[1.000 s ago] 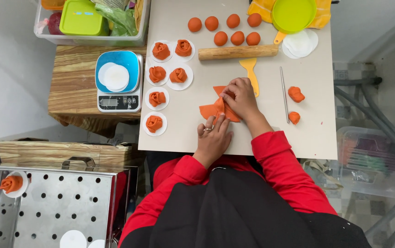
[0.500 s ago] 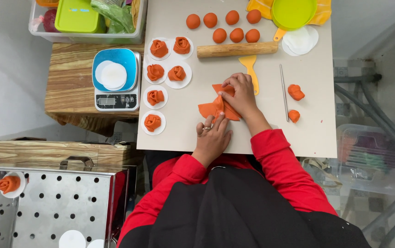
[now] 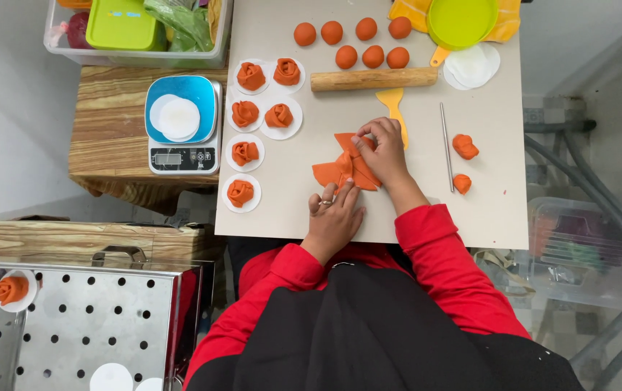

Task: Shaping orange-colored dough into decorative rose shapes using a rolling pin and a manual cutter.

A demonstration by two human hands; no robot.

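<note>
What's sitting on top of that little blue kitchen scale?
On the blue scale, two thin white round paper discs lie overlapping on the platform. Whether more discs are stacked beneath them cannot be seen. Nothing else rests on it, and neither hand touches it.

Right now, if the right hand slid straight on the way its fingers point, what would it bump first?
The right hand points up and left across the orange dough. Past that, it would probably meet the rolling pin first, though the exact line is hard to judge.
</note>
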